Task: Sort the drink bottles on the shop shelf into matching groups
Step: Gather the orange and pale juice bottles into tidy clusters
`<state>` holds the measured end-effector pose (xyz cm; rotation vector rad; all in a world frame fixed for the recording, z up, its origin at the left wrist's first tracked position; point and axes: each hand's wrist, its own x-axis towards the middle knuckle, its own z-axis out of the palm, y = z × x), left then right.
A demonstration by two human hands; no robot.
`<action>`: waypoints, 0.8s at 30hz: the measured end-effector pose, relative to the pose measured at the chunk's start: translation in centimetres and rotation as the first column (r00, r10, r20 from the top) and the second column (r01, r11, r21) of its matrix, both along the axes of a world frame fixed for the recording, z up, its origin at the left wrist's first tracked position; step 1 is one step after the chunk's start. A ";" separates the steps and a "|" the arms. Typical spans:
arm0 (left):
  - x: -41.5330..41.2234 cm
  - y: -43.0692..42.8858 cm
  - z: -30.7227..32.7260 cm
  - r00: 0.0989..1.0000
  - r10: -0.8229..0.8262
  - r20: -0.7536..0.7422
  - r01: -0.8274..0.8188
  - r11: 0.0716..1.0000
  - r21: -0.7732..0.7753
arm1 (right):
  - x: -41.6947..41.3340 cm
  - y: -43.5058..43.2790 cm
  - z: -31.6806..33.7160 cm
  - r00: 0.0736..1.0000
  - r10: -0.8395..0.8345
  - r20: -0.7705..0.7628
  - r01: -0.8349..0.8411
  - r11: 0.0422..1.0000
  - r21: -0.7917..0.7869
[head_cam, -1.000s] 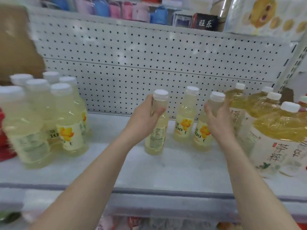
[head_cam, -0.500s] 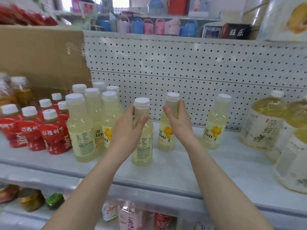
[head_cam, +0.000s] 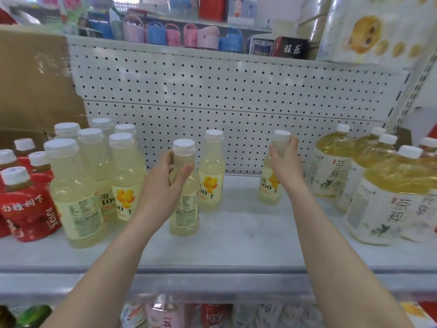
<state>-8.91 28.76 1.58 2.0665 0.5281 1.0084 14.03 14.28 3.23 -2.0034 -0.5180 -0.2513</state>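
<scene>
On the white shelf (head_cam: 238, 237) my left hand (head_cam: 163, 188) grips a pale yellow drink bottle (head_cam: 184, 216) by its upper body; the bottle stands upright near the middle. Just behind it to the right a matching bottle (head_cam: 211, 178) stands free. Further right, my right hand (head_cam: 285, 162) grips the neck of a third pale yellow bottle (head_cam: 268, 189), also standing on the shelf. A group of several identical pale yellow bottles (head_cam: 78, 185) stands at the left, close to my left hand.
Red juice bottles (head_cam: 26, 207) crowd the far left. Large amber tea bottles (head_cam: 387, 204) fill the right end. A white pegboard (head_cam: 224, 91) backs the shelf, with cardboard (head_cam: 33, 86) at the left. More drinks sit on the lower shelf (head_cam: 165, 313).
My right hand let go of the bottle beside the left-hand bottle and moved right to grip the lone bottle near the tea bottles. My left hand keeps its bottle.
</scene>
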 end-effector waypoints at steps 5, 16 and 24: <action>1.2 -0.2 -0.1 0.996 -0.085 0.005 0.085 0.995 -0.056 | -1.8 0.3 -0.9 0.993 0.101 0.061 -0.101 0.995 -0.010; 1.1 -0.8 0.1 0.995 -0.084 -0.046 0.083 0.996 -0.027 | -4.8 2.7 -1.2 0.931 0.360 0.058 -0.359 0.933 -0.023; -7.5 3.3 -0.9 0.800 0.465 0.381 -0.593 0.710 0.379 | -12.5 5.6 3.7 0.758 0.160 0.632 -0.303 0.945 0.125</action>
